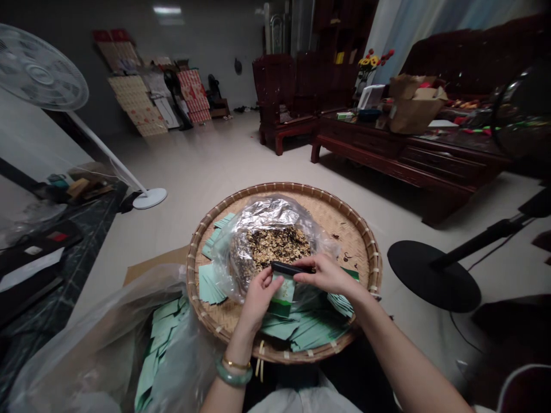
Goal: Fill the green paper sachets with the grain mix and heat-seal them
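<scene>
A small green packet [283, 292] is upright in my left hand [259, 293], whose fingers are closed on its left side. My right hand [328, 273] grips a slim black bar-shaped tool [287, 268], which lies across the packet's top edge. I cannot make out the tool's exact kind. Just beyond my hands, an open clear plastic bag [271, 213] holds a dry mix of pale and dark bits [278, 248]. The bag rests in a round woven bamboo tray [344, 218]. Flat green packets [312, 330] lie fanned out below my hands, with another fan of packets [210, 284] at the left.
Left of the tray, a large clear plastic bag [99, 338] contains many green packets [161, 332]. A white standing fan [150, 198] stands at the far left. On the right are a round black stand base [433, 275] and a dark wooden table [404, 155].
</scene>
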### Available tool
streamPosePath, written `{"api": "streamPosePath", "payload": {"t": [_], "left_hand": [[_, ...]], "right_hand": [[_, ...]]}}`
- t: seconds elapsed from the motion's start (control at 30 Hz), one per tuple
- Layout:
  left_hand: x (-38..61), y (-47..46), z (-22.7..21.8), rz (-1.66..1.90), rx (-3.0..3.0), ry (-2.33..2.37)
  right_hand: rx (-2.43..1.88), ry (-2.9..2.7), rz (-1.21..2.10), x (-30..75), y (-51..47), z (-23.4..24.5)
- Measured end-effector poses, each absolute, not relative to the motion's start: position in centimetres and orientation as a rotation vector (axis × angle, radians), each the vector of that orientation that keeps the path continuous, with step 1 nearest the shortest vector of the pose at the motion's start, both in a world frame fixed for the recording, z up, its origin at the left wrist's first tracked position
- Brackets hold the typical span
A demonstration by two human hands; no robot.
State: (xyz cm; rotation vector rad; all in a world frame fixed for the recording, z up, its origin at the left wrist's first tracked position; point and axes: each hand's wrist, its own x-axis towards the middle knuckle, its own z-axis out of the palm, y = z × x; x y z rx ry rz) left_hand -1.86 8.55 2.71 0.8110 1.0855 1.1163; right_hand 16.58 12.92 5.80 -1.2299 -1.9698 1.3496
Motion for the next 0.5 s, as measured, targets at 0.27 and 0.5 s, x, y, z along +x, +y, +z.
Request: {"api": "streamPosePath", "payload": {"t": [0.27,0.5], "left_hand": [[-1.35,9.19,2.83,1.278,0.701,1.115],[-1.34,9.1,2.88,1.315,0.72,1.14]], "right_hand": [[-1.219,-2.032,1.313,16.0,12.76,5.43],[-1.196,-2.04,1.271,15.79,12.74,5.12]]}}
